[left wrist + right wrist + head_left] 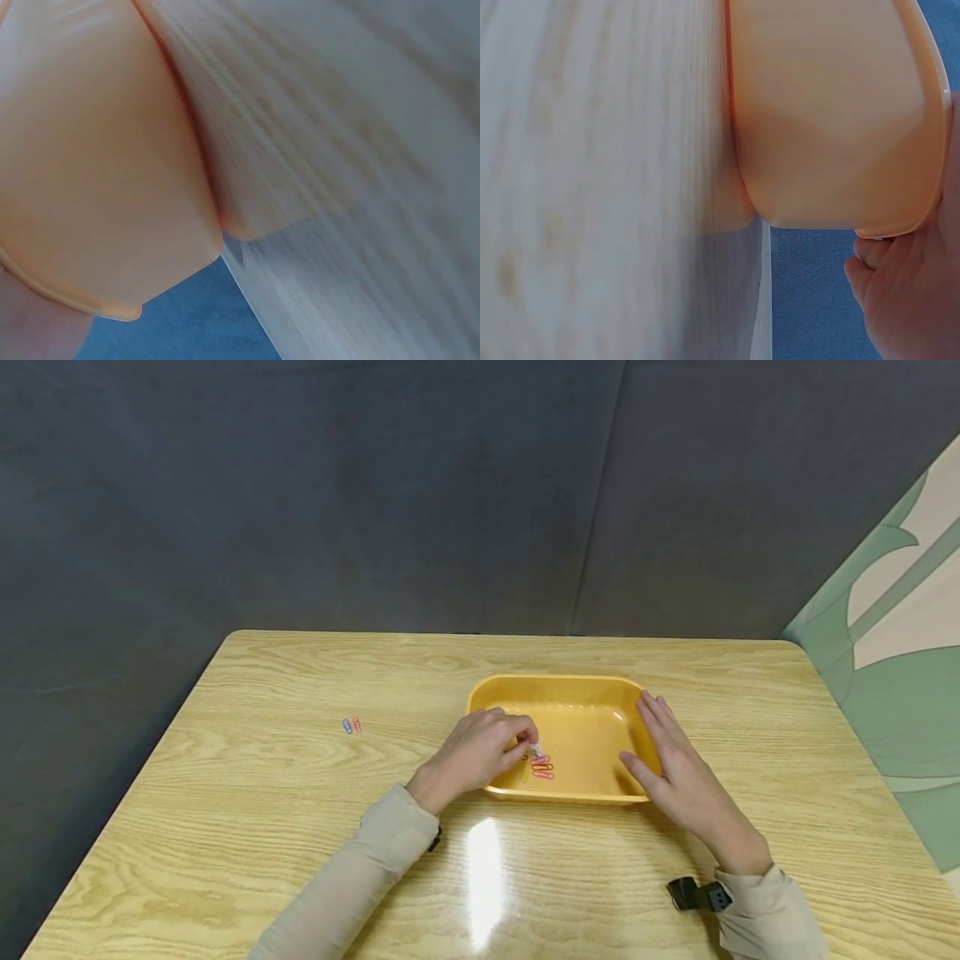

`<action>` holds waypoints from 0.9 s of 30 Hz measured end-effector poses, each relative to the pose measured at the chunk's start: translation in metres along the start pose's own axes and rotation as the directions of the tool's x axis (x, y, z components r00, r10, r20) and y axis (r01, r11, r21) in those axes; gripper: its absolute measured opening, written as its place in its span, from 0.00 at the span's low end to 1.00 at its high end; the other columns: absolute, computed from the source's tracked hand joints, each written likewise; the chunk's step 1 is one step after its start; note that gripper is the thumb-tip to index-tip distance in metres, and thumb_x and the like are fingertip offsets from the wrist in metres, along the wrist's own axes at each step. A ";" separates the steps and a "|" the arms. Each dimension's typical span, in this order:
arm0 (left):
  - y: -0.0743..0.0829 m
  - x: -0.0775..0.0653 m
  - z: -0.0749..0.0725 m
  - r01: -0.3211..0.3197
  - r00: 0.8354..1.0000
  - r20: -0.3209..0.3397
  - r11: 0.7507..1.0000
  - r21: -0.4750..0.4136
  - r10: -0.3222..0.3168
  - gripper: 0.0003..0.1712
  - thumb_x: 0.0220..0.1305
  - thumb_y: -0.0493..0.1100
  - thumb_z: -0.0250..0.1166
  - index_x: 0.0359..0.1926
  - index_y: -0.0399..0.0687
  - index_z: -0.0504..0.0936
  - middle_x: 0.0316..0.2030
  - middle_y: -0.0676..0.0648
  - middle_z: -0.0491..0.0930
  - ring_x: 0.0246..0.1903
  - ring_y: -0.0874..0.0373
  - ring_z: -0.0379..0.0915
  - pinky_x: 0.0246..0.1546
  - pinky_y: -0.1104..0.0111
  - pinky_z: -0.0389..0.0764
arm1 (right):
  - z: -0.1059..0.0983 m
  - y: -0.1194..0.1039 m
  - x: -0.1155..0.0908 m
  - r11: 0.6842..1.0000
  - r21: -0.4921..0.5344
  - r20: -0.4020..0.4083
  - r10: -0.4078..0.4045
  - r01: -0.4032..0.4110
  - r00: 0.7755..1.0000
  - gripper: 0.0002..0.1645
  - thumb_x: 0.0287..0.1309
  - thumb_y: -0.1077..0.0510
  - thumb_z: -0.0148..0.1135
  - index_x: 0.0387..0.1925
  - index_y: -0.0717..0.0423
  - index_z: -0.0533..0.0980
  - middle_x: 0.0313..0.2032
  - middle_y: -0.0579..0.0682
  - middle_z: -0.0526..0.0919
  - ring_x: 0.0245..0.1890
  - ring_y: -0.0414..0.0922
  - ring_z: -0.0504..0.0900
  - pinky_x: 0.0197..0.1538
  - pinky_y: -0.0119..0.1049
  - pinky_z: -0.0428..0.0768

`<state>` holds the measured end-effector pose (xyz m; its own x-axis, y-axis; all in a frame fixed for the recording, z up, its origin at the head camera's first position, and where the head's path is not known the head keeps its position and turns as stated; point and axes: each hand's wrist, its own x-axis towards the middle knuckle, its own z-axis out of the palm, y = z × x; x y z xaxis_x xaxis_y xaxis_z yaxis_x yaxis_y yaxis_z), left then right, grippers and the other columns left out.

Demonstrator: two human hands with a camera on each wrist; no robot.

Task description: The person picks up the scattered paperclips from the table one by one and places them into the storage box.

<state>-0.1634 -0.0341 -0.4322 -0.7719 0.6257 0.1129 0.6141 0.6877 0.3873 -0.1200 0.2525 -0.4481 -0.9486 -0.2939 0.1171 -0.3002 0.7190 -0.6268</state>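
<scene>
My left hand [480,747] reaches over the left side of a yellow plastic tray [592,797], thumb and fingertips pinched together around a small pale paper clip [535,750]. Just beside those fingertips, several pink and orange paper clips [543,767] lie on the tray's floor, with a yellow clip [525,773] near them. My right hand [678,768] rests at the tray's right rim, its fingers straight along the edge and the thumb over the inside. In the right wrist view, the right fingers [870,262] show at the tray's rim.
On the wooden table [262,827], left of the tray, a blue paper clip [347,726] and a red paper clip [357,725] lie side by side. A dark partition [420,510] stands behind the table's far edge. Green and cream patterned fabric [900,693] is at the right.
</scene>
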 end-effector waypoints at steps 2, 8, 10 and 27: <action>0.000 0.000 0.000 0.000 1.000 0.003 1.000 0.016 0.000 0.04 0.68 0.46 0.65 0.41 0.56 0.85 0.37 0.59 0.85 0.27 0.65 0.68 0.29 0.75 0.69 | -0.001 -0.001 0.000 1.000 0.000 0.001 0.002 -0.002 1.000 0.46 0.71 0.50 0.55 0.78 0.61 0.43 0.79 0.60 0.43 0.79 0.59 0.37 0.77 0.60 0.43; 0.000 0.001 0.002 0.007 1.000 0.002 0.996 0.085 -0.007 0.07 0.68 0.46 0.64 0.44 0.57 0.86 0.40 0.58 0.86 0.31 0.63 0.72 0.32 0.74 0.71 | 0.000 -0.002 0.000 1.000 0.006 0.000 -0.004 0.004 1.000 0.46 0.71 0.51 0.56 0.78 0.61 0.43 0.79 0.60 0.43 0.79 0.60 0.38 0.76 0.61 0.43; 0.000 0.000 0.002 0.011 1.000 0.002 0.995 0.099 -0.011 0.08 0.68 0.46 0.64 0.46 0.57 0.86 0.40 0.58 0.85 0.33 0.62 0.73 0.34 0.73 0.72 | 0.000 -0.001 0.000 1.000 0.008 0.000 -0.004 0.004 1.000 0.46 0.71 0.52 0.56 0.78 0.61 0.43 0.79 0.60 0.43 0.79 0.60 0.38 0.76 0.61 0.43; 0.000 0.000 0.000 0.019 1.000 0.016 0.998 0.056 -0.020 0.09 0.70 0.45 0.62 0.48 0.57 0.85 0.41 0.58 0.85 0.39 0.61 0.77 0.40 0.69 0.76 | 0.000 -0.001 0.000 1.000 0.010 0.006 0.016 -0.016 1.000 0.47 0.70 0.51 0.56 0.78 0.60 0.43 0.79 0.60 0.42 0.79 0.61 0.38 0.76 0.61 0.43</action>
<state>-0.1639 -0.0339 -0.4323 -0.7812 0.6177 0.0904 0.6076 0.7191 0.3373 -0.1192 0.2516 -0.4472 -0.9526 -0.2865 0.1026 -0.2843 0.7174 -0.6360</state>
